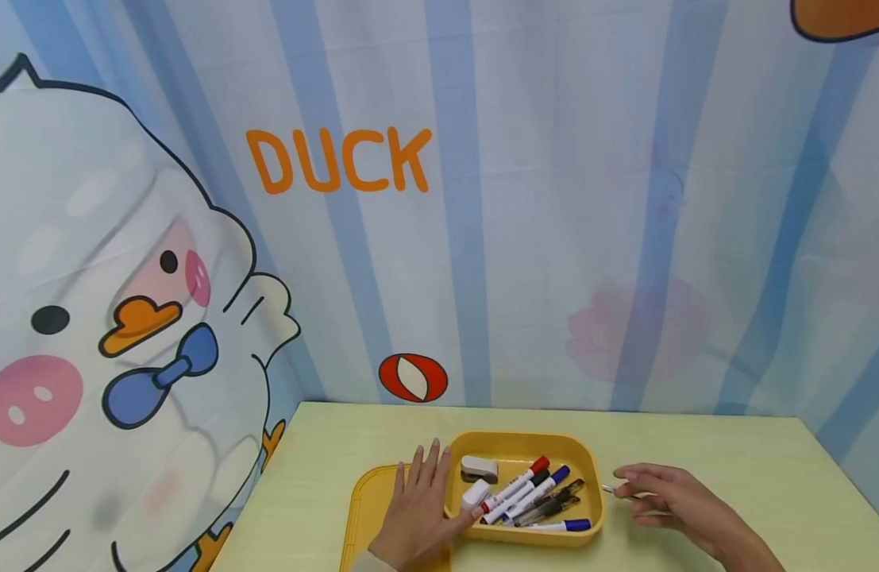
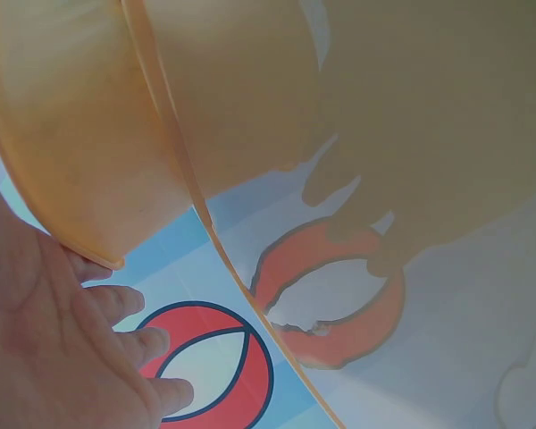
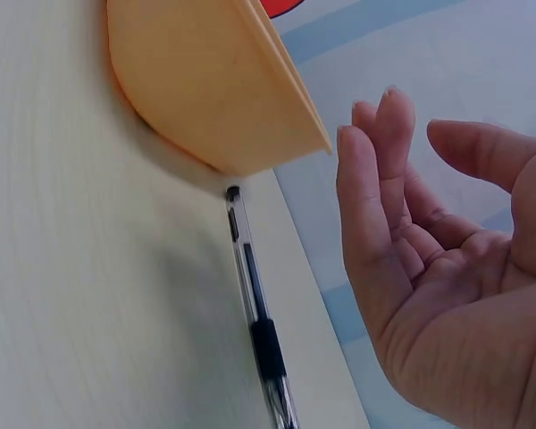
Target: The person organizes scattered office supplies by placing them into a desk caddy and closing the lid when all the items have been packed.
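Note:
A yellow box (image 1: 535, 538) stands on the table with several whiteboard markers (image 1: 514, 486), dark pens (image 1: 553, 504), a small white block (image 1: 475, 494) and a white-and-dark item (image 1: 479, 467) inside. My left hand (image 1: 421, 508) lies along the box's left side, fingers straight, thumb over the near left rim. My right hand (image 1: 671, 504) hovers to the right of the box, fingers loosely bent and holding nothing. Beneath it, a clear pen with a black grip (image 3: 261, 304) lies on the table, its end close to the box wall.
A flat yellow lid (image 1: 360, 508) lies left of the box, partly under my left hand. The pale table (image 1: 739, 453) ends at a striped curtain (image 1: 539, 238) behind, and a printed duck covers the curtain on the left.

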Demonstrator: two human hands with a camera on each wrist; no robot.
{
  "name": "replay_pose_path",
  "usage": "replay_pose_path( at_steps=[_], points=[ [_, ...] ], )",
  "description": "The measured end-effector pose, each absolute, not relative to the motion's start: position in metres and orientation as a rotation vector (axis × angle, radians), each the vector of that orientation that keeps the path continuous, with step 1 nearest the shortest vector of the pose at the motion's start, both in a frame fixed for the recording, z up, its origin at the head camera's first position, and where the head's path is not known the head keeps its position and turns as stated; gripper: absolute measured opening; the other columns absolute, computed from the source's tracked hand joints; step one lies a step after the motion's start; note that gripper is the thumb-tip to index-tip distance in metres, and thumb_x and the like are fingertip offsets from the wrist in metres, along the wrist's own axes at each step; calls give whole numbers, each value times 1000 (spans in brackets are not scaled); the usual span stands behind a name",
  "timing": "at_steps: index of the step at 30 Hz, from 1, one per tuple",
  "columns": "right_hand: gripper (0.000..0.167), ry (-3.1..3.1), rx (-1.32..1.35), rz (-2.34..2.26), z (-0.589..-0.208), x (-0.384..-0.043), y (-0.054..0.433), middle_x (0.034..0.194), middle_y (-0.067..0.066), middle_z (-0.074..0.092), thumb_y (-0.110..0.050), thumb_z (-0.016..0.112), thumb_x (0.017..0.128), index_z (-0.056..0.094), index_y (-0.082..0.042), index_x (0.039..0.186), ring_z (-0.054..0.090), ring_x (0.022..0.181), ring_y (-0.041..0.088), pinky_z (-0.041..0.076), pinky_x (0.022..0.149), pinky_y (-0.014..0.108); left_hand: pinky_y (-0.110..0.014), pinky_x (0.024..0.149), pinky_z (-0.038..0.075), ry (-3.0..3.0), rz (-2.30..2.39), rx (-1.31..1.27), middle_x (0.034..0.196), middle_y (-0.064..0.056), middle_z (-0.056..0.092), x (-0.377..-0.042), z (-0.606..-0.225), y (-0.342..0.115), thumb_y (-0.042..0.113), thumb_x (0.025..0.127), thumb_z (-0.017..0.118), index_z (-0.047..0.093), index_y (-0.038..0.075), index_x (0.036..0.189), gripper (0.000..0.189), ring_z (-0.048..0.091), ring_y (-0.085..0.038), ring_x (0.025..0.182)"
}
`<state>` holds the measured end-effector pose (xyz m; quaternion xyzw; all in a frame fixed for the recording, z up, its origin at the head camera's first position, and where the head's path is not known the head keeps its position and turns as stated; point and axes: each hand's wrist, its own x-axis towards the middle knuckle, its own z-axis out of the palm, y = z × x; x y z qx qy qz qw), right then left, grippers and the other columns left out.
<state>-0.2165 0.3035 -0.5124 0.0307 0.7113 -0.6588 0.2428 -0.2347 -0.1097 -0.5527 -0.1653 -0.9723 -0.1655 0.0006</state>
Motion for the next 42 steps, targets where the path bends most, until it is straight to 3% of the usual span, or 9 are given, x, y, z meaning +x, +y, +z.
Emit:
replay_pose_path(
  at_steps=[29,42],
  points=[
    [56,1843,167,-1822,-526,-193,364,113,5,72,-42,51,106,54,3,141,68,96,21,57,90,39,-66,121,12,-3080,-509,-508,171,-7,16,-235,-553,-110,82,89,42,25,16,163,101,14,-36,156],
    [69,1914,205,-1799,-531,-185,379,113,4,73,-56,42,105,55,2,141,68,95,23,58,88,40,-66,121,11,-3067,-509,-516,171,-8,15,-235,-553,-110,81,89,41,24,15,163,101,13,-35,156]
  ],
)
